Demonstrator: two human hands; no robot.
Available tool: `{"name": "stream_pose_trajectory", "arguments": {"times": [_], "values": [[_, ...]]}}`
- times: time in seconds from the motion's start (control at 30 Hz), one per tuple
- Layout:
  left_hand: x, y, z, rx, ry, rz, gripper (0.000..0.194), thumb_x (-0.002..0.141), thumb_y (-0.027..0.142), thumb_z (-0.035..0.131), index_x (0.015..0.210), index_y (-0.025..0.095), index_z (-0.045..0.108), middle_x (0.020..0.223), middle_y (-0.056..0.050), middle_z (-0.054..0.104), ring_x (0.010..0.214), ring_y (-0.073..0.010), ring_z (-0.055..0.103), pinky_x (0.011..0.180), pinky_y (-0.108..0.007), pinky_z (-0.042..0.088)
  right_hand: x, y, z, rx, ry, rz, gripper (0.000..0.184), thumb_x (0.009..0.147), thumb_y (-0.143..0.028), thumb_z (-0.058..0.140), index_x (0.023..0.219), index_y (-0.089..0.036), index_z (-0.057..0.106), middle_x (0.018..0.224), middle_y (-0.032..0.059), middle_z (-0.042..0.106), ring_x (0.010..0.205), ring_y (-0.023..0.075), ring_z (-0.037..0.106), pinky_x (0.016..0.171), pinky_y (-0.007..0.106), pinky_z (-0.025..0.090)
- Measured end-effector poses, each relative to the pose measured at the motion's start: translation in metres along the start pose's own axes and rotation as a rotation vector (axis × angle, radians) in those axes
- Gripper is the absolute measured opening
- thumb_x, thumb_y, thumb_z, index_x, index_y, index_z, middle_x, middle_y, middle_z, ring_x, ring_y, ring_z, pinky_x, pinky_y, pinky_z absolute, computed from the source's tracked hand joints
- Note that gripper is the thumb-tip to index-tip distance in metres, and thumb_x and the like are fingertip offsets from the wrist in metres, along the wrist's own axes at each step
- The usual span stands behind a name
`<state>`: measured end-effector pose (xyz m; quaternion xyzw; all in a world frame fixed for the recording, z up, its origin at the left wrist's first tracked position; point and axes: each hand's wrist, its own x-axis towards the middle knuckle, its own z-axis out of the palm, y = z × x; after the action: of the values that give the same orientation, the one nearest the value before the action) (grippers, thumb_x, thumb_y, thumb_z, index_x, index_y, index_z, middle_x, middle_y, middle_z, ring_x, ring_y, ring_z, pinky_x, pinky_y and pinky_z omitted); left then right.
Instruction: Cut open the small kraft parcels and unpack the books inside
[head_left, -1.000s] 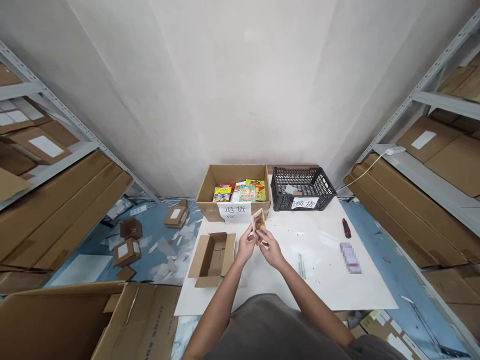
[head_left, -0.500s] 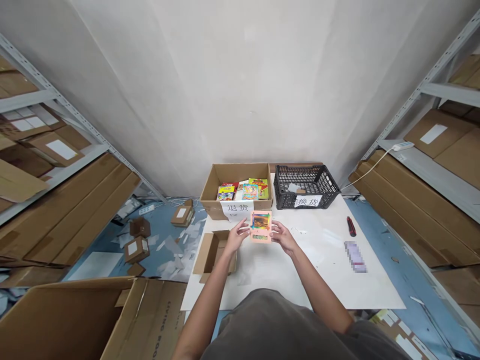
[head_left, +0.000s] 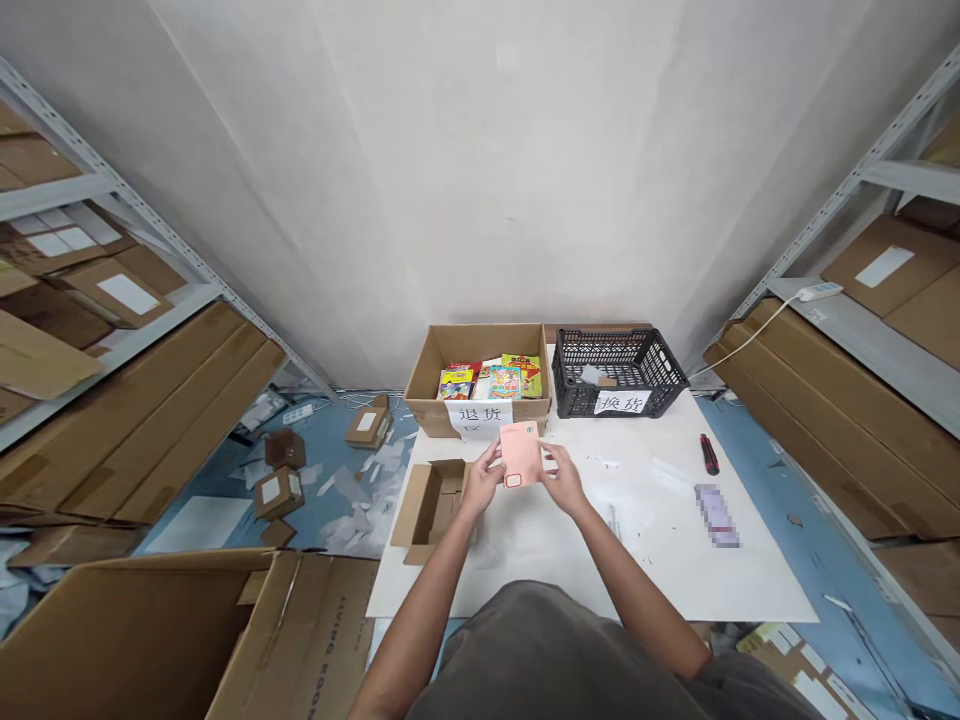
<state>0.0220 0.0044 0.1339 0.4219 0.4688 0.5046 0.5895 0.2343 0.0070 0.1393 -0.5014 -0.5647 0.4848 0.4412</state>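
Observation:
A small pink book [head_left: 521, 452] is held up over the white table, its plain side facing me, with a small dark code at the top right corner and a red outlined shape low on the left. My left hand [head_left: 482, 486] grips its left edge between thumb and fingers. On the right edge, my right hand [head_left: 562, 482] is closed in a pinch. Just behind the book stands a cardboard box [head_left: 420, 410] with a paper sign, holding several colourful books [head_left: 505, 382]. Left of my left hand lies an open, smaller carton [head_left: 414, 508].
A black plastic crate [head_left: 566, 400] with a paper sign stands at the back right. A red and black cutter [head_left: 709, 455] and a blurred purple item [head_left: 718, 516] lie on the table's right side [head_left: 757, 590]. A large open carton [head_left: 315, 640] is at lower left; loaded shelves flank both sides.
The pink book has been turned over: its picture side with the rainbow frame faced me before, and the plain pink side does now. Both hands still hold it.

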Motion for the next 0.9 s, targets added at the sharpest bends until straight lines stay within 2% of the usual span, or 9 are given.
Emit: {"name": "stream_pose_trajectory", "arguments": {"times": [0.03,0.07,0.13,0.23,0.4,0.5,0.67,0.9], "values": [[0.003,0.004,-0.008,-0.025,-0.019,-0.016,0.080,0.083,0.039,0.075,0.155,0.024,0.045,0.144,-0.014,0.060,0.112,-0.0231,0.067,0.083,-0.031,0.058,0.005,0.003,-0.004,0.029,0.069,0.065,0.065,0.070,-0.028,0.074,0.134,-0.034,0.063,0.130,0.0077,0.059,0.110,0.0253,0.061,0.085,0.040,0.058],[0.005,0.007,-0.014,-0.052,-0.040,-0.033,0.081,0.083,0.040,0.076,0.156,0.026,0.044,0.145,-0.013,0.059,0.111,-0.0225,0.067,0.081,-0.030,0.058,0.009,0.006,-0.006,0.078,0.082,0.133,0.066,0.068,-0.030,0.076,0.132,-0.032,0.063,0.123,0.0074,0.062,0.103,0.0244,0.063,0.084,0.040,0.057],[0.009,0.011,-0.023,-0.093,-0.079,-0.068,0.084,0.082,0.041,0.078,0.157,0.030,0.042,0.147,-0.012,0.058,0.109,-0.0212,0.068,0.079,-0.028,0.058,0.015,0.008,-0.008,0.230,-0.024,0.241,0.065,0.065,-0.031,0.079,0.129,-0.029,0.063,0.108,0.0051,0.067,0.091,0.0222,0.066,0.082,0.040,0.056],[0.014,0.012,-0.029,-0.123,-0.130,-0.099,0.087,0.082,0.041,0.079,0.158,0.033,0.039,0.145,-0.011,0.059,0.108,-0.0200,0.068,0.082,-0.029,0.058,0.019,0.006,-0.005,0.414,-0.152,0.299,0.061,0.064,-0.031,0.081,0.122,-0.029,0.064,0.094,0.0013,0.069,0.085,0.0205,0.068,0.079,0.036,0.056],[0.024,0.014,-0.034,-0.121,-0.238,-0.125,0.096,0.083,0.039,0.079,0.162,0.036,0.026,0.141,-0.011,0.061,0.109,-0.0203,0.068,0.087,-0.031,0.057,0.030,-0.001,-0.002,0.473,-0.157,0.328,0.059,0.065,-0.030,0.084,0.120,-0.030,0.062,0.095,0.0000,0.069,0.088,0.0204,0.069,0.078,0.034,0.056],[0.039,0.015,-0.039,-0.126,-0.245,-0.135,0.101,0.081,0.036,0.082,0.163,0.036,0.023,0.139,-0.012,0.062,0.105,-0.0198,0.069,0.086,-0.032,0.056,0.049,-0.003,-0.003,0.479,-0.153,0.345,0.059,0.066,-0.030,0.085,0.120,-0.030,0.062,0.097,0.0002,0.070,0.089,0.0204,0.069,0.078,0.033,0.056],[0.085,0.018,-0.049,-0.149,-0.219,-0.144,0.101,0.080,0.035,0.081,0.163,0.034,0.024,0.135,-0.012,0.065,0.103,-0.0205,0.070,0.087,-0.034,0.056,0.098,0.000,-0.001,0.445,-0.127,0.367,0.059,0.066,-0.030,0.085,0.120,-0.030,0.063,0.096,0.0001,0.070,0.089,0.0202,0.069,0.078,0.033,0.056],[0.179,0.022,-0.049,-0.141,-0.107,-0.133,0.095,0.076,0.025,0.075,0.161,0.028,0.033,0.127,-0.009,0.069,0.092,-0.0163,0.069,0.081,-0.030,0.056,0.192,0.013,0.003,0.368,-0.073,0.345,0.060,0.063,-0.029,0.083,0.120,-0.029,0.063,0.093,0.0003,0.071,0.087,0.0213,0.069,0.073,0.032,0.056]]}}
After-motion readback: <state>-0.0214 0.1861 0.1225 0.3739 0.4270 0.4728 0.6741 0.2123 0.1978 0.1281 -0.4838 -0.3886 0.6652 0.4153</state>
